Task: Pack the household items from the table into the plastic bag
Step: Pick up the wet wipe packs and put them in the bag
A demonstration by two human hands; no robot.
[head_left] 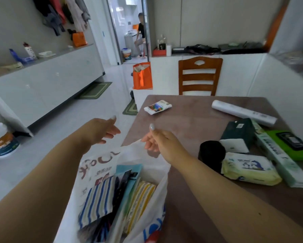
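Nearest, at 6 o'clock: white printed plastic bag (pixel 129 172) hangs off the worktop (pixel 191 123) edge, holding one striped blue-and-white cloth (pixel 98 195) and one yellow sponge pack (pixel 140 195). Left hand (pixel 101 130) half open, empty. Right hand (pixel 157 141) pinches the bag rim; keep the mouth wide. At 3 o'clock: one yellow wipes pack (pixel 248 169), one dark tissue box (pixel 238 132). At 12 o'clock: one small white packet (pixel 157 106).

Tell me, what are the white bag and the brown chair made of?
The bag looks like thin, glossy plastic: it crinkles, and the things inside show faintly through it. The chair looks like varnished wood: orange-brown, shiny slats.
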